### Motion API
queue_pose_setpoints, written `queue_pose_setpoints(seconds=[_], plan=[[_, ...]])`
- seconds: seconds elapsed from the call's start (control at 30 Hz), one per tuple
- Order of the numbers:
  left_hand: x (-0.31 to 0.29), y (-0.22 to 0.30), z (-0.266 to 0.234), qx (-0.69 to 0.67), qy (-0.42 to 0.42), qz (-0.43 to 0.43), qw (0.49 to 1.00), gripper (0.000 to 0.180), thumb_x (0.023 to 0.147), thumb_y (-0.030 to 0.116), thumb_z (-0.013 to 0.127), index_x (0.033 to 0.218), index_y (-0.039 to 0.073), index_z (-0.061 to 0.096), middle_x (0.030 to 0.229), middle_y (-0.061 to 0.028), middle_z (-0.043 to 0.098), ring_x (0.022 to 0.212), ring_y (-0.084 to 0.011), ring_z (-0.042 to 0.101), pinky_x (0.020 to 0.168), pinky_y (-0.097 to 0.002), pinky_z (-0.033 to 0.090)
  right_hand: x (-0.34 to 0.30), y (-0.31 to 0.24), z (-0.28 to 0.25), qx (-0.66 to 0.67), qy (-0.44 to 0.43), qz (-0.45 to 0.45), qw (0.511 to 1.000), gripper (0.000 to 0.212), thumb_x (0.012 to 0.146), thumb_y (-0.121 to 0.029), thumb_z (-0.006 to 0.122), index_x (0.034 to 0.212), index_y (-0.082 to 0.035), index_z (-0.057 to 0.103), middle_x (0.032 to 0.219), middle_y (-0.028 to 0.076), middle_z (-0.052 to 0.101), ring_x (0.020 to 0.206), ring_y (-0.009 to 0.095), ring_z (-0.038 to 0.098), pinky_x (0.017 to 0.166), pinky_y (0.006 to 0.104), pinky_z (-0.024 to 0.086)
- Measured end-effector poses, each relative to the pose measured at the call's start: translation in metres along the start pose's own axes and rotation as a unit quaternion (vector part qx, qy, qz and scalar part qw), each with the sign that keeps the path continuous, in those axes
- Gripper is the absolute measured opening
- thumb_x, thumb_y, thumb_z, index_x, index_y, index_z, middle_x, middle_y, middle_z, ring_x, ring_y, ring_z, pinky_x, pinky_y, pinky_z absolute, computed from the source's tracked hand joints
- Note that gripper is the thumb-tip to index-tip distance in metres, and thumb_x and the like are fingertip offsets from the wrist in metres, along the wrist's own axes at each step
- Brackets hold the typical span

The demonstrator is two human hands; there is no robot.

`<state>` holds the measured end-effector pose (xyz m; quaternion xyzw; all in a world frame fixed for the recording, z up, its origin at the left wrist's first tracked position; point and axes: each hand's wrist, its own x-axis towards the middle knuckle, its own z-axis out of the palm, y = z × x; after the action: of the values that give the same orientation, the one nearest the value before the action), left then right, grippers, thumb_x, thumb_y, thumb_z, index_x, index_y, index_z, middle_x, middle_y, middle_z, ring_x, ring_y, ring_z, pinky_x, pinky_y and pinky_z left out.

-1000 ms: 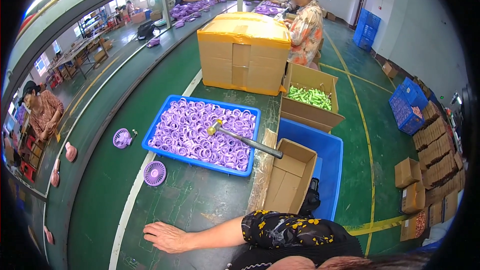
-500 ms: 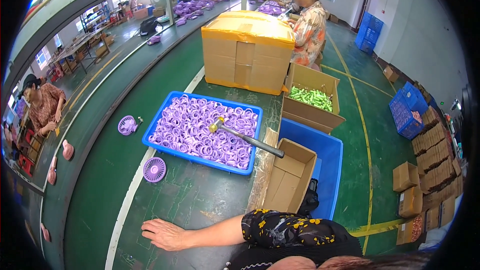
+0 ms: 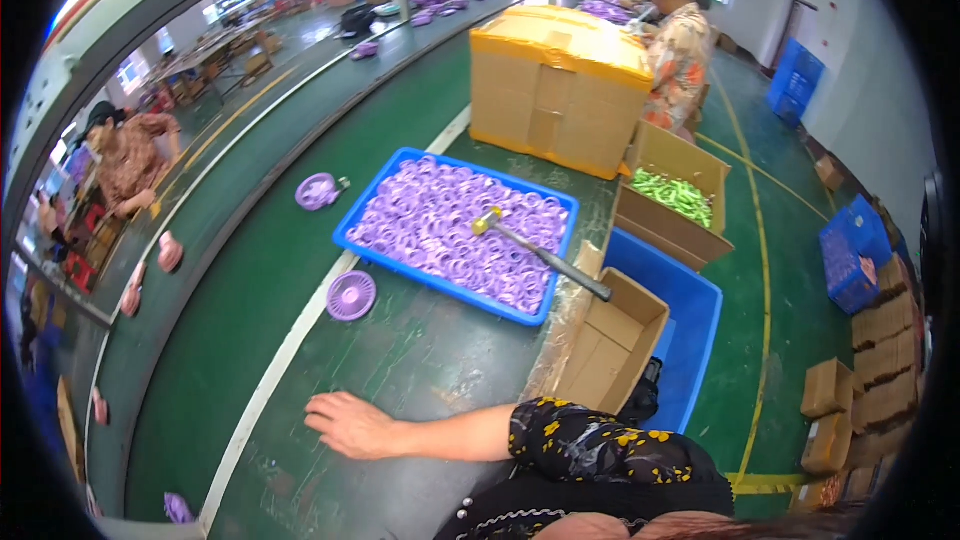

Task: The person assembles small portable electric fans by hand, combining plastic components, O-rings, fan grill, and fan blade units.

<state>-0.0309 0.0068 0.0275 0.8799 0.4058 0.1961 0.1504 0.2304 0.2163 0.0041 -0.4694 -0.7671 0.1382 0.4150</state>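
My right hand (image 3: 350,425) rests palm down on the green worktop, fingers loosely stretched out, holding nothing. My left hand is not in view. Beyond the right hand lies a round purple slotted cover (image 3: 351,296), like a small fan grille. A blue tray (image 3: 440,295) heaped with purple rings (image 3: 430,225) stands farther off. Across the rings lies a hammer (image 3: 545,255) with a yellow-faced head, its dark handle jutting over the tray's right edge. A purple fan-like part (image 3: 317,192) sits left of the tray. Another purple piece (image 3: 178,508) shows at the lower left.
A large taped carton (image 3: 555,105) stands behind the tray. To the right are an open carton (image 3: 665,230) of green parts, an open brown box (image 3: 610,340) and a blue bin (image 3: 695,350). Pink parts (image 3: 170,252) lie on the belt at left. Several people work nearby.
The view has shifted, so the whole scene sits farther right and higher. A purple piece has come into view at the lower left. My right hand stays resting on the worktop.
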Motion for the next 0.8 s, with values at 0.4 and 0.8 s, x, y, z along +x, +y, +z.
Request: queue_pose_setpoints(seconds=[0.4, 0.8], plan=[[0.010, 0.001, 0.033, -0.037, 0.080, -0.093, 0.992, 0.047, 0.087, 0.014, 0.068, 0.132, 0.006, 0.055, 0.139, -0.0184, 0.053, 0.130, -0.0390, 0.048, 0.113, -0.0484, 0.035, -0.003, 0.010, -0.012, -0.031, 0.014, -0.043, 0.999, 0.032, 0.088, -0.018, 0.067, 0.117, -0.004, 0.064, 0.121, 0.014, 0.061, 0.118, 0.034, 0.057, 0.101, 0.0448, 0.046], [0.197, 0.002, -0.101, -0.437, 0.214, -0.077, 0.870, 0.036, 0.101, 0.028, 0.055, 0.113, -0.003, 0.068, 0.102, -0.0089, 0.070, 0.095, -0.0149, 0.063, 0.086, -0.0305, 0.050, -0.011, 0.012, -0.014, -0.050, 0.002, -0.062, 0.997, 0.026, 0.088, -0.012, 0.066, 0.113, -0.006, 0.067, 0.120, 0.016, 0.064, 0.114, 0.036, 0.058, 0.097, 0.0454, 0.046]])
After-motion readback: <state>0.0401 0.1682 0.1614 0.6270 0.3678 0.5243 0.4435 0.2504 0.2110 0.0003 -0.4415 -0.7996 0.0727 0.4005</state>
